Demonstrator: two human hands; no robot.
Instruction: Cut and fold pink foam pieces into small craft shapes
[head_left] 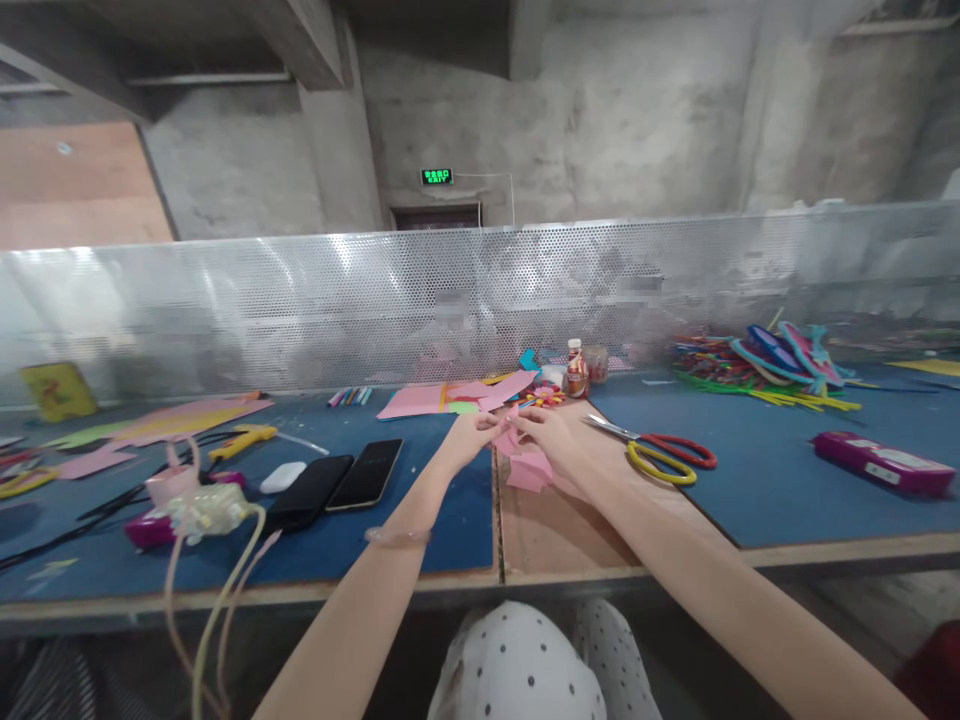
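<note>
Both my hands meet over the middle of the table, with a small piece of pink paper (pixel 511 436) pinched between them. My left hand (pixel 474 436) grips the piece from the left, fingertips together. From the right, my right hand (pixel 546 432) holds the same piece with closed fingers. Just below my hands, another pink paper scrap (pixel 531 472) lies on the bare wooden strip. Pink paper sheets (pixel 412 401) lie behind my hands, beside a colourful flower-like piece (pixel 546 396). Fine details of the held paper are too small to tell.
Scissors (pixel 667 457) with red and yellow handles lie right of my right forearm. Two dark phones (pixel 366 474), a white case (pixel 283 477) and cables are at left. A bottle (pixel 576 370), pipe cleaners (pixel 780 390) and a purple device (pixel 881 465) stand or lie farther right.
</note>
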